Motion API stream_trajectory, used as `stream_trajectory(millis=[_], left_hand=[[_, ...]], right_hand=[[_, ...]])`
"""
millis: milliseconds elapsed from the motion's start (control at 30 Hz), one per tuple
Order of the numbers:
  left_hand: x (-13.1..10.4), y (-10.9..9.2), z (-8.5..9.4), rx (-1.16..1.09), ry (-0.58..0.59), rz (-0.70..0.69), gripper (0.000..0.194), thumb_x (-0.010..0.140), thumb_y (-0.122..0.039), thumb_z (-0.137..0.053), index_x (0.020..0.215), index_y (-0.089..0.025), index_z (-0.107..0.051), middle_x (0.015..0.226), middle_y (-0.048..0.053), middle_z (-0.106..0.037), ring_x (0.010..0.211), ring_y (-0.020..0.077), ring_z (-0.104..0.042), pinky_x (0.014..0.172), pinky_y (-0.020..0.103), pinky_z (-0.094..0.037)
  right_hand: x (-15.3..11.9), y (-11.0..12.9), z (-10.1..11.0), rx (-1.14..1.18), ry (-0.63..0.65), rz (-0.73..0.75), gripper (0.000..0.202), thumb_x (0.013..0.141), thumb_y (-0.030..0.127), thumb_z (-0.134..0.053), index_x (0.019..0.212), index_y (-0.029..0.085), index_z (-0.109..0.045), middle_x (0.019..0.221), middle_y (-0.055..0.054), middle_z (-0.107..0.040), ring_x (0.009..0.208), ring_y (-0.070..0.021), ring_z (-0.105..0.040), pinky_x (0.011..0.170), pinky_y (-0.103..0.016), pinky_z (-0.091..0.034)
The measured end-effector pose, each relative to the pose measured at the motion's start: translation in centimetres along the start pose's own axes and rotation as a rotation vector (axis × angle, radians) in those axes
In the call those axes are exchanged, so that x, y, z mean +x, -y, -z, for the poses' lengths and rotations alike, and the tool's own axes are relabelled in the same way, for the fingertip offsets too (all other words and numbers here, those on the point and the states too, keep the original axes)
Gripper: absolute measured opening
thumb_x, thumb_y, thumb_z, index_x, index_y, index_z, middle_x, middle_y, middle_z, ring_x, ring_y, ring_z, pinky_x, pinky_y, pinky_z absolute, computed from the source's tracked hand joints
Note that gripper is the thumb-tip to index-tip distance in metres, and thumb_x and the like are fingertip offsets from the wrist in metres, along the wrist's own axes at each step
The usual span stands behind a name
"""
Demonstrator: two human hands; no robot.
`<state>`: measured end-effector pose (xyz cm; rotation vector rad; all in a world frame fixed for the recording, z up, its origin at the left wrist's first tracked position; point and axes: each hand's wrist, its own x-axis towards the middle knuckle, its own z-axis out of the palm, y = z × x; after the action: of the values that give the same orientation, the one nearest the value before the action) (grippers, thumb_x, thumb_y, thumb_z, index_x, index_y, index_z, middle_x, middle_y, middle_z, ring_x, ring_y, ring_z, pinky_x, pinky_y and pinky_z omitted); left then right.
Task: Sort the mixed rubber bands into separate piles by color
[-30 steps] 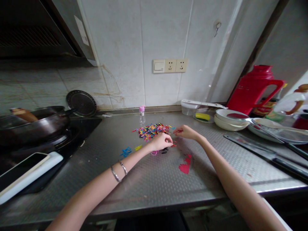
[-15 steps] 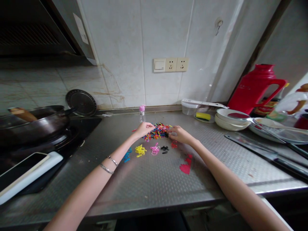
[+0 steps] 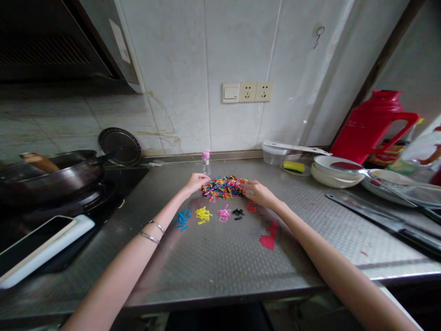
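Observation:
A heap of small multicoloured bands [image 3: 223, 187] lies on the metal counter. My left hand [image 3: 197, 182] is at the heap's left edge, fingers pinched together; what they hold, if anything, is too small to name. At the right edge, my right hand [image 3: 255, 191] touches the heap with closed fingers, their tips partly hidden. In front of the heap lie little piles: blue bands [image 3: 183, 219], yellow bands [image 3: 203, 214], pink bands [image 3: 224, 213], black bands [image 3: 237, 214] and red bands [image 3: 251, 207].
Behind the heap stands a pink-capped bottle [image 3: 206, 158]. A red scrap [image 3: 269, 236] lies front right. Farther right are a sponge [image 3: 294, 166], bowls [image 3: 334, 177], a knife [image 3: 365, 211] and a red flask [image 3: 375, 124]. On the left are a pan [image 3: 69, 179] and a phone [image 3: 37, 239].
My left hand has moved left, from over the heap to its left edge, uncovering more bands and the blue pile. My right hand stays at the right edge. The view has shifted slightly.

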<state>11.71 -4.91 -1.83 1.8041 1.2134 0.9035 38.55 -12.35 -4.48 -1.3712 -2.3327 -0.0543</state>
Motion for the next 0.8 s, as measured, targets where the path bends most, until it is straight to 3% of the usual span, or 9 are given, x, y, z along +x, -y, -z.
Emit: stream_trajectory(millis=[533,800], left_hand=[[-0.31,-0.46,0.56,-0.031,-0.004,0.032,0.026,0.066,-0.034,-0.06,0.075,-0.01,-0.065,0.046,-0.003,-0.045,0.038,0.0033,-0.032,0.037,0.017,-0.02],[-0.23,-0.33,0.4,-0.03,-0.006,0.023,0.025,0.066,-0.033,-0.06,0.074,-0.01,-0.065,0.045,-0.004,-0.045,0.037,0.0033,-0.032,0.037,0.017,-0.02]], right_hand=[[0.01,-0.37,-0.69,0.111,-0.095,-0.016,0.021,0.075,0.023,-0.052,0.093,0.018,-0.061,0.093,-0.008,-0.058,0.09,-0.0181,-0.05,0.081,-0.03,-0.039],[0.17,0.0,-0.74,0.058,-0.057,0.084,0.014,0.076,0.023,-0.05,0.079,0.018,-0.063,0.091,-0.008,-0.055,0.091,-0.0183,-0.047,0.084,-0.032,-0.035]])
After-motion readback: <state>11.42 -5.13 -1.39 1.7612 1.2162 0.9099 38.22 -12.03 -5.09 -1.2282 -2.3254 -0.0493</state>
